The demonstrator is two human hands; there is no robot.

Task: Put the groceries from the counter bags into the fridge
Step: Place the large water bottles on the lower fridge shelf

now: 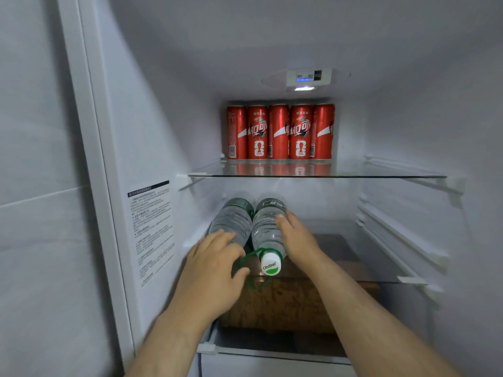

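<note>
Two clear water bottles lie side by side on the fridge's middle glass shelf point(381, 278), caps toward me. My left hand point(215, 268) curls over the neck end of the left bottle point(234, 221), hiding its cap. My right hand point(296, 238) lies along the right side of the right bottle point(268, 229), fingers straight against it. That bottle's white and green cap point(270, 263) points at me. Several red cola cans point(280, 131) stand in a row at the back of the upper glass shelf point(353, 174).
The fridge's left inner wall carries a printed label point(152, 229). A brown patterned thing point(283, 303) shows under the middle shelf. A light and control panel point(307, 78) sits in the ceiling. White shelf rails point(402, 235) run along the right wall.
</note>
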